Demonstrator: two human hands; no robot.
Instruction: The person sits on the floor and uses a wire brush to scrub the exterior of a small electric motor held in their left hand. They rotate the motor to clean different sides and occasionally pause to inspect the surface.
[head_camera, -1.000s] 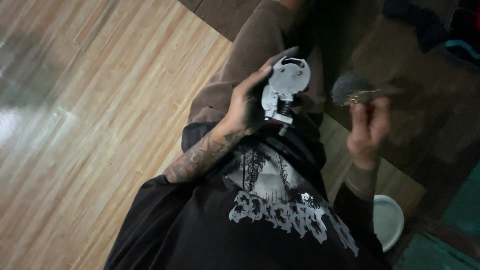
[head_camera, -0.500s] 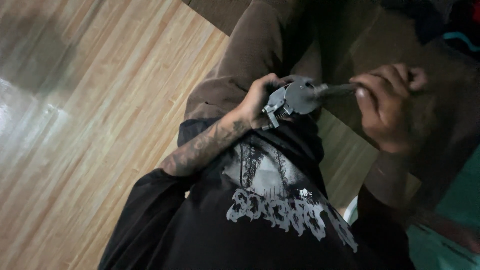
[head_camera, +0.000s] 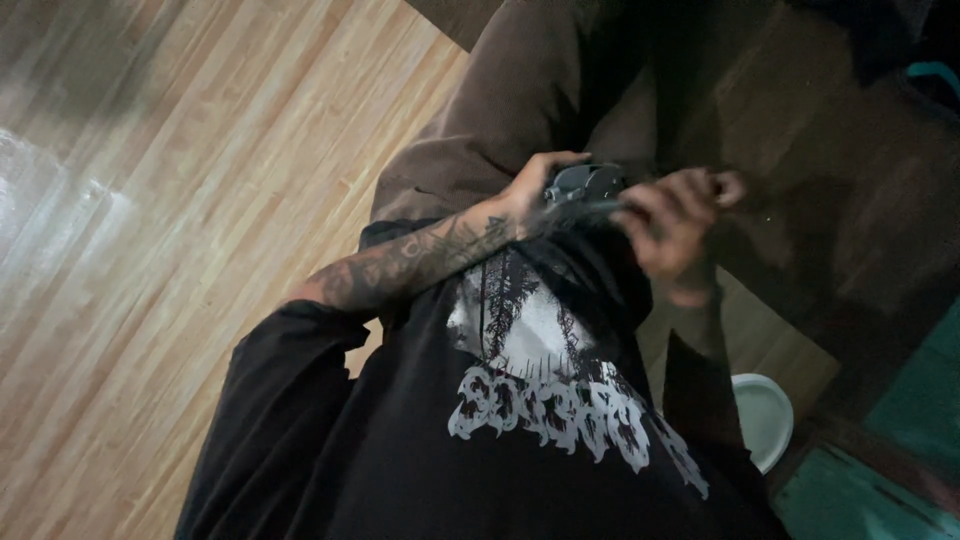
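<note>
My left hand (head_camera: 530, 190) grips a small grey metal part (head_camera: 583, 186) held low over my lap, against the hem of my black printed shirt (head_camera: 520, 400). My right hand (head_camera: 672, 222) closes over the same part from the right, its fingers curled around a piece that sticks out of it. The picture is blurred, so the piece in the right hand cannot be made out. My tattooed left forearm (head_camera: 400, 265) runs in from the lower left. Brown trousers (head_camera: 480, 130) lie beneath both hands.
A light wooden floor (head_camera: 150, 250) fills the left side. A dark wooden surface (head_camera: 850, 200) lies at the right. A round white container (head_camera: 765, 415) stands on the floor at the lower right, beside teal boards (head_camera: 860, 490).
Both hands have come down towards my lap. The right hand, apart a second ago with a small dark piece, now meets the metal part held in the left hand.
</note>
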